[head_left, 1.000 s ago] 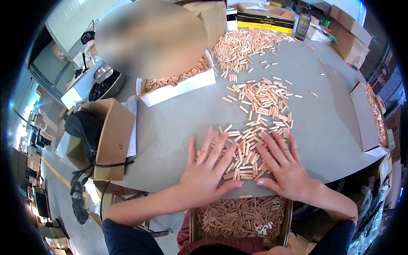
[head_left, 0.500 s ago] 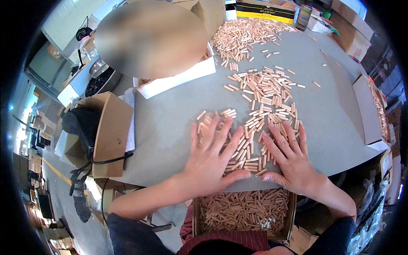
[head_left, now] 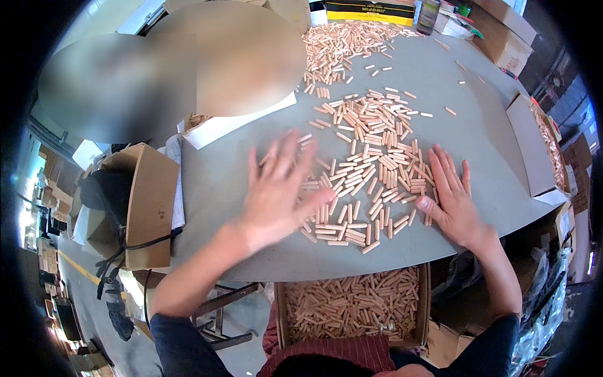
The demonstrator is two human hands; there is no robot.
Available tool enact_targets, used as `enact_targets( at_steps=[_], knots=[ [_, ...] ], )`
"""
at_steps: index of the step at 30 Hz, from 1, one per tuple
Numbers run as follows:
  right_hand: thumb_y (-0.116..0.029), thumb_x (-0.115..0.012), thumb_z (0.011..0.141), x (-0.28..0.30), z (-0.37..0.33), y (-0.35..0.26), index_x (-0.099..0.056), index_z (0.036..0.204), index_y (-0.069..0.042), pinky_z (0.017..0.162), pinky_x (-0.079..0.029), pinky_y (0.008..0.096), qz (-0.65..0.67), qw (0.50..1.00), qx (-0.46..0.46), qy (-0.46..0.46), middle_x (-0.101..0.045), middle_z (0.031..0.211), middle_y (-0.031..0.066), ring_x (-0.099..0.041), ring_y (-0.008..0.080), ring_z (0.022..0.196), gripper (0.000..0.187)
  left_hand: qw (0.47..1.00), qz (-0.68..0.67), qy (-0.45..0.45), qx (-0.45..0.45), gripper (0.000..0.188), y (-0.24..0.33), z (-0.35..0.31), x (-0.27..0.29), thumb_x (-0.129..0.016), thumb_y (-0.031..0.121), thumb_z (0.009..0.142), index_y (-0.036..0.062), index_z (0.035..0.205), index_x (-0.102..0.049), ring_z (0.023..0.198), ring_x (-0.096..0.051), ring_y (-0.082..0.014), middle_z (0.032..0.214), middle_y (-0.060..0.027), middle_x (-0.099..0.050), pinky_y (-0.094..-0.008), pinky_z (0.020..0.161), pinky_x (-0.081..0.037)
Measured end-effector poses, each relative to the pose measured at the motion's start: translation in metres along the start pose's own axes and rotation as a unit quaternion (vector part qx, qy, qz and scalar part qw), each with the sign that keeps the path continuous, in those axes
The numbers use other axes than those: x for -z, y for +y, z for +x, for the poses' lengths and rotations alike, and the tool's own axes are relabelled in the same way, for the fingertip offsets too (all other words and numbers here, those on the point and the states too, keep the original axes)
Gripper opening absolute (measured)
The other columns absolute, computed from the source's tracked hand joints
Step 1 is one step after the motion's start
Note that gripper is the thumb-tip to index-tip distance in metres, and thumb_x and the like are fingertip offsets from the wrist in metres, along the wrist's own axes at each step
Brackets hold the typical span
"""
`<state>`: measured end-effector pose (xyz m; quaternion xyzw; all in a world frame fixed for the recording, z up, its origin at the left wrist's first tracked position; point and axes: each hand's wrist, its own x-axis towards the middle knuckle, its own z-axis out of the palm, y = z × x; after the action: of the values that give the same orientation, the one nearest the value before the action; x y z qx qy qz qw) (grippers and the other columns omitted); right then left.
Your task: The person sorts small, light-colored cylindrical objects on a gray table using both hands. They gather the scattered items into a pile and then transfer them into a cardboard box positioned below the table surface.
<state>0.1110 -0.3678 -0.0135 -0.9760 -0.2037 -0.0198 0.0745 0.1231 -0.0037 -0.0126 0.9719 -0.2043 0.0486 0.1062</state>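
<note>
Many short wooden dowel pins (head_left: 377, 163) lie loose across the grey table (head_left: 251, 135), mostly in a single layer between my hands. My left hand (head_left: 276, 198), a little blurred, is spread open over the left edge of the pins and covers some of them. At their right edge my right hand (head_left: 453, 204) lies open on the table, fingers stretched forward, thumb next to the pins. Neither hand grips anything. Below the table's front edge, a cardboard box (head_left: 424, 301) against my body holds a thick layer of the same pins.
A larger heap of pins (head_left: 345, 44) is at the back. On the right stands a white box (head_left: 534, 147) filled with pins; another white box (head_left: 245, 119) is at the back left, partly behind blurred patches. An open cardboard box (head_left: 154, 201) with dark cloth sits on the left.
My hands have moved apart: the left to the left and slightly forward, the right outward to the right. The pins between them are more spread out and uncovered. The view has shifted slightly.
</note>
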Motion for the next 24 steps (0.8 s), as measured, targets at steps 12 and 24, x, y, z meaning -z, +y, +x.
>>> enact_targets(
  at_steps=[12, 24],
  knots=[
    [-0.058, -0.056, 0.104, 0.002, 0.003, -0.023, -0.03, 0.166, 0.002, 0.132, -0.013, 0.0618, 0.136, 0.981, 0.137, 0.014, -0.031, 0.172, 0.0243, -0.027, 0.0414, 0.161, 0.09, 0.969, -0.214, -0.026, -0.119, 0.074, 0.005, -0.014, 0.002, -0.05, 0.042, 0.113, 0.0009, 0.169, -0.024, 0.164, -0.019, -0.0412, 0.174, -0.0259, -0.027, -0.0485, 0.133, -0.015],
    [-0.003, -0.07, 0.076, 0.01, 0.07, -0.054, -0.068, 0.092, -0.001, 0.127, -0.04, 0.0551, 0.032, 0.922, 0.339, 0.182, -0.063, 0.093, 0.0088, -0.068, 0.0276, 0.097, 0.016, 0.934, -0.342, 0.072, 0.068, 0.057, -0.004, -0.059, 0.026, -0.047, 0.039, 0.116, 0.0004, 0.158, -0.048, 0.159, -0.036, -0.0343, 0.166, -0.0205, -0.046, -0.0445, 0.129, -0.025]
  ],
)
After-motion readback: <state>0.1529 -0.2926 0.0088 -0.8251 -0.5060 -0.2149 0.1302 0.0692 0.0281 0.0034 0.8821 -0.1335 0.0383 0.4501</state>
